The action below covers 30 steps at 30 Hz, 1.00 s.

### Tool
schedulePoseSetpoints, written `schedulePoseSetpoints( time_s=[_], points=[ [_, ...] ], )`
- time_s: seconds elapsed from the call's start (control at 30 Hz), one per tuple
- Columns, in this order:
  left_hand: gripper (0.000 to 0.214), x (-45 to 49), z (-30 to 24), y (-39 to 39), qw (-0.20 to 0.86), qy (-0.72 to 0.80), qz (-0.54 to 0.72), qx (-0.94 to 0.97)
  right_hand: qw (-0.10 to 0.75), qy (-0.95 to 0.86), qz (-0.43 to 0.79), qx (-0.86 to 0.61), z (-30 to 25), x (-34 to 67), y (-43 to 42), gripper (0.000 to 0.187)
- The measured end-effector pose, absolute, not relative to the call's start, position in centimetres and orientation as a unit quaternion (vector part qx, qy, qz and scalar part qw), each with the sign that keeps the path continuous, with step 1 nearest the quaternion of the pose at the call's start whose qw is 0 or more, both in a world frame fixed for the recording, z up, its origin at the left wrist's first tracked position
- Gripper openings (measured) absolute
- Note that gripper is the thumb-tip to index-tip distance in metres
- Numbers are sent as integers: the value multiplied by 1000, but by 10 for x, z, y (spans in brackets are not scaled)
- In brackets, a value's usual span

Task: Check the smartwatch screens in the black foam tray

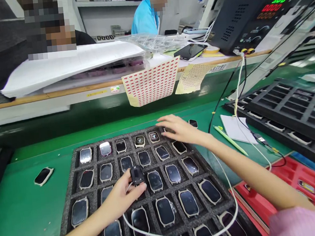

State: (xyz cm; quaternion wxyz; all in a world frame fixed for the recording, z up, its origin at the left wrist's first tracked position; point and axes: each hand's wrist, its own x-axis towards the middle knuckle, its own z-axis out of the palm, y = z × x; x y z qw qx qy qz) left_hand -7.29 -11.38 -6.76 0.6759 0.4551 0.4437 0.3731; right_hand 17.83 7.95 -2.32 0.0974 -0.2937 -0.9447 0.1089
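Head view shows a green desk (30,219) as the broadest thing, with a dark foam tray (73,167) of watches in rows of pockets across its middle. Smaller than the tray is the black power supply (237,25) on the raised shelf behind, its top readout at 5.00. Next come the two hands. The right hand (179,130) is open, fingers stretched out and loosely parted, over the tray's far right corner. The left hand (127,193) is closed between thumb and fingers on a small black block (137,175), held above the tray's middle pockets (a white cable (237,201) loops across the tray from near this hand). Smallest is the dark watch (169,130) beneath the right fingers, in or over a back-row pocket; whether they touch it, I cannot tell.
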Motion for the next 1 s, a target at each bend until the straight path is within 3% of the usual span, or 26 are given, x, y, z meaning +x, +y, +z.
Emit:
schedulePoseSetpoints(
  time_s=[0.13, 0.27, 0.5, 0.63, 0.83, 1.0],
  points=[
    [32, -73, -68, -112, 676, 445, 381, 447, 20, -948, 123, -294, -11, 198, 95, 34],
    [28, -72, -67, -110, 676, 442, 389, 443, -4, -944, 134, -301, -19, 198, 105, 37],
    [34, -75, -63, -108, 682, 444, 391, 430, 64, -932, 101, -343, -7, 186, 93, 29],
    [36, -76, -61, -106, 689, 454, 358, 438, 227, -907, 180, -305, 14, 160, 41, 34],
    [48, -77, -59, -106, 682, 453, 370, 439, 165, -932, 264, -186, -9, 103, -29, 38],
    [33, -77, -58, -107, 661, 455, 405, 437, 169, -926, 282, -187, -31, 97, -31, 41]
  ],
)
